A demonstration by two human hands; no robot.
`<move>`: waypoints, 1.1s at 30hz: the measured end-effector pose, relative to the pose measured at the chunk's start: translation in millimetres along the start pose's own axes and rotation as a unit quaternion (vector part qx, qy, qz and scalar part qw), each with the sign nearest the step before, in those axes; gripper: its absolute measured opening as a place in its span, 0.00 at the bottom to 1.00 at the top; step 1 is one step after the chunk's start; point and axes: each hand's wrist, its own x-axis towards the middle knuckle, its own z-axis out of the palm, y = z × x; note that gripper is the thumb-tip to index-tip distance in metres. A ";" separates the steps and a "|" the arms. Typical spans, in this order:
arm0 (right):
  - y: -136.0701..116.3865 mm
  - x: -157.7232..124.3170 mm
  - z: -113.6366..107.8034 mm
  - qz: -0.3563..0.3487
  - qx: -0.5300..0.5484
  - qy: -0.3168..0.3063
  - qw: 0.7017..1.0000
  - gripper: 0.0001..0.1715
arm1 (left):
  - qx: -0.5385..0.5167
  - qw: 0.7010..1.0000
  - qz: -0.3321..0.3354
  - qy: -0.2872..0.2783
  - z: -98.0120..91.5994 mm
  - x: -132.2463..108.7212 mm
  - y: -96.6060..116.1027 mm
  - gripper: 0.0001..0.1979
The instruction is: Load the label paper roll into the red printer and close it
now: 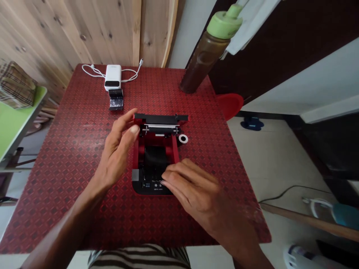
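Striped clothing (138, 257) at six o'clock, then the bench (70, 142). Right hand (193, 185) comes in from five o'clock, fingertips closed in what looks like a pinch on the near edge of black film (155, 160). That film runs down the middle of the printer (175, 151), which sits mid-bench, buttons towards us. Left hand (117, 149), at ten o'clock, is half open, thumb and fingers parted at the left end of the raised lid (161, 118). So progress: lid up, film laid through the body; its near edge being handled, lid not yet down. Beyond, eleven o'clock: a creased black strip (116, 100) beside a white power bank (113, 76); one o'clock, a tall bottle (206, 52).
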 end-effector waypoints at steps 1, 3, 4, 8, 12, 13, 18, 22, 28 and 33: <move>-1.2 -2.1 1.5 -0.004 -0.009 0.008 1.000 0.13 | -0.006 1.000 0.007 0.002 2.6 7.2 1.4 0.22; -3.8 -5.6 5.4 -0.017 -0.033 0.035 0.999 0.12 | -0.013 1.000 0.019 0.021 6.0 13.9 3.0 0.20; -5.1 -6.9 7.7 -0.027 -0.047 0.054 0.997 0.11 | -0.012 0.999 0.022 0.032 6.7 13.2 3.4 0.20; -9.8 -10.4 17.7 -0.066 -0.102 0.128 0.984 0.11 | 0.015 0.999 0.006 0.051 6.4 -10.6 1.0 0.09; -12.3 -12.9 24.5 -0.061 -0.170 0.182 0.967 0.11 | -0.041 0.993 -0.085 0.073 4.7 -42.7 -11.8 0.24; -12.2 -13.3 25.7 -0.051 -0.179 0.187 0.965 0.10 | -0.051 0.990 -0.112 0.063 3.8 -48.3 -15.6 0.28; -7.3 -14.2 31.4 -0.016 -0.131 0.149 0.980 0.09 | -0.093 0.983 -0.156 0.000 -1.0 -57.7 -24.3 0.29; -5.0 -14.3 32.6 -0.004 -0.102 0.151 0.983 0.08 | -0.080 0.986 -0.145 0.003 -0.6 -56.9 -21.0 0.28; -6.2 -11.1 31.9 0.010 -0.095 0.141 0.985 0.06 | -0.064 0.988 -0.140 0.013 3.0 -55.7 -18.5 0.28; -4.8 -18.9 32.3 0.030 -0.034 0.172 0.984 0.10 | -0.059 0.986 -0.152 0.029 -0.8 -62.9 -23.2 0.29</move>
